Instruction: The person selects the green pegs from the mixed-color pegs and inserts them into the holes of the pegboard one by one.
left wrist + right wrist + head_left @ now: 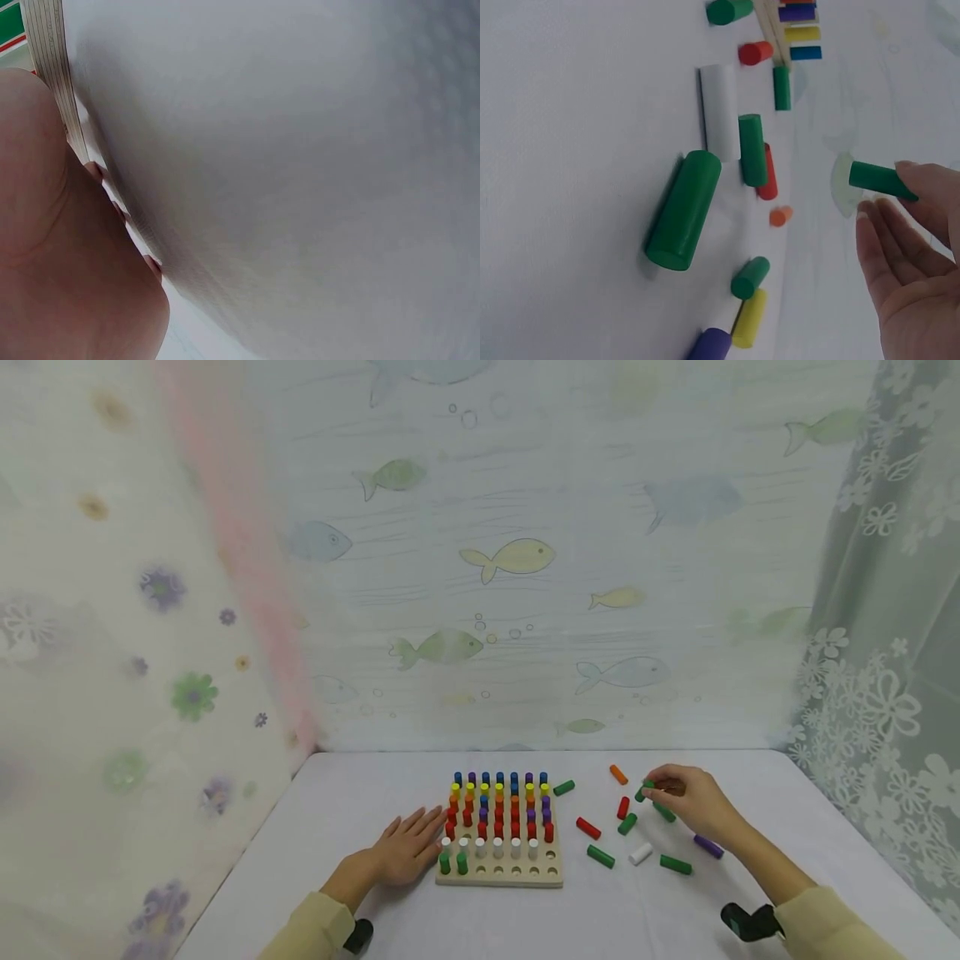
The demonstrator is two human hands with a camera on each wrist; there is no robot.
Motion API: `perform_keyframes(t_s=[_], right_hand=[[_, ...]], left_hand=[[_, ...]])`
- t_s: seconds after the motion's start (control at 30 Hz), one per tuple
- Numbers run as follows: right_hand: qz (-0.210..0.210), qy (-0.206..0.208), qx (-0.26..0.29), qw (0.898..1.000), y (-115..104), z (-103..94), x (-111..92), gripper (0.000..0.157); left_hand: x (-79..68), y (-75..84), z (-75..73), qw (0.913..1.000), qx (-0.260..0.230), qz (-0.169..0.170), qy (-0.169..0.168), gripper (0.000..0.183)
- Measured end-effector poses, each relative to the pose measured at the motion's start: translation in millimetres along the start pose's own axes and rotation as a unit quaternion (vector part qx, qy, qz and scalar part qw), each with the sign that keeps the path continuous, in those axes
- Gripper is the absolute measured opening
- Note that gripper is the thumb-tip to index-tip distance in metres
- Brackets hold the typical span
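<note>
A wooden pegboard (498, 882) stands on the white table with rows of coloured pegs upright in its holes. Two green pegs (462, 863) fill the left end of its front row, and the other front-row holes are bare. My left hand (405, 850) lies flat with fingers extended at the board's left edge; the left wrist view catches the palm beside the board's side (56, 71). Over the loose pegs at the right, my right hand (693, 797) pinches a green peg (877, 179) between thumb and fingertips, holding it above the table in the right wrist view.
Loose pegs are scattered right of the board: several green ones (601, 857), red ones (588, 828), a white one (641, 853), a purple one (708, 847), an orange one (618, 774) and a yellow one (749, 318). A fish-patterned curtain (525, 610) hangs behind the table.
</note>
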State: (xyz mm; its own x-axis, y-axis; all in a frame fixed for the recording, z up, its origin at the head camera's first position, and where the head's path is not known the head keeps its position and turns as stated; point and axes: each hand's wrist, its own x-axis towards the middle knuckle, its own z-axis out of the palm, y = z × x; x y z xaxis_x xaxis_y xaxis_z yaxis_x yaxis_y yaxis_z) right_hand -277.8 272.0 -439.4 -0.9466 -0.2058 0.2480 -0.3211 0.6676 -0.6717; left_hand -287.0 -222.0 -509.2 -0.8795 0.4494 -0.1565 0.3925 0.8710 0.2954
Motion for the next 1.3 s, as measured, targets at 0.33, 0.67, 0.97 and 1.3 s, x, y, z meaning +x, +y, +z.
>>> perform_keyframes(t_s=[0.33,0.67,0.97,1.3], right_hand=[[-0.007,-0.018,0.043,0.999,-15,3.5,-5,0.024],[-0.046,-0.034,0.083,0.995,-27,13.2,-10,0.025],[-0.072,-0.038,0.117,0.990,-40,23.9,-13,0.024],[-0.085,-0.040,0.119,0.988,-56,39.4,-12,0.021]], left_hand=[[-2.4,3.1,-2.3,1.0000,-0.003,0.000,0.001,0.070],[-1.4,3.2,-1.2,0.9999,0.009,-0.005,0.000,0.068],[0.4,0.6,0.0,0.9999,0.010,-0.007,-0.002,0.069],[-1.5,2.8,-0.8,1.0000,0.007,-0.001,0.003,0.069]])
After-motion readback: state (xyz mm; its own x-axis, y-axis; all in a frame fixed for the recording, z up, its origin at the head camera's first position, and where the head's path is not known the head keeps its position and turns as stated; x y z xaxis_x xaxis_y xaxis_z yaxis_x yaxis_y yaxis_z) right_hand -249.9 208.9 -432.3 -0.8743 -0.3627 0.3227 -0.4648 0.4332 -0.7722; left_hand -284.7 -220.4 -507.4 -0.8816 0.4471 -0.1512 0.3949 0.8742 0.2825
